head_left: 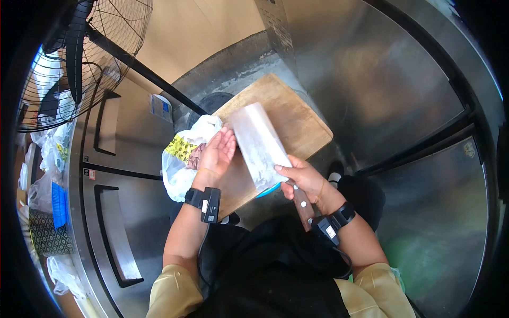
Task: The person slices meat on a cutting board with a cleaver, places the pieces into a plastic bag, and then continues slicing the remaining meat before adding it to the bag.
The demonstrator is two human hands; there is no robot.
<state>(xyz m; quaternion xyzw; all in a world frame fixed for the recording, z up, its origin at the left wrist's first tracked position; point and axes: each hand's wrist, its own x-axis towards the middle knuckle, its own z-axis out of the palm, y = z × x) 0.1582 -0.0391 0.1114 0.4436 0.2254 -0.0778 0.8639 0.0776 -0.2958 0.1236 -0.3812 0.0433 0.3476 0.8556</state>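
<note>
My right hand (305, 180) grips a large cleaver (259, 143) near where its wooden handle meets the blade, with the broad blade raised over a wooden cutting board (302, 119). My left hand (218, 151) is beside the blade's left edge, palm up, its fingers stretched and holding nothing. Left of that hand lies a white plastic bag (174, 172) with a yellow and black patterned piece and something pinkish-brown in it. The bag rests against the board's left edge. The blade hides part of the board.
A wire fan (87, 58) stands at the upper left, its black pole slanting towards the board. Steel cabinets (135, 204) line the left, and steel doors (371, 69) fill the right. A blue-rimmed container (269, 191) shows under the board. More plastic bags hang at far left.
</note>
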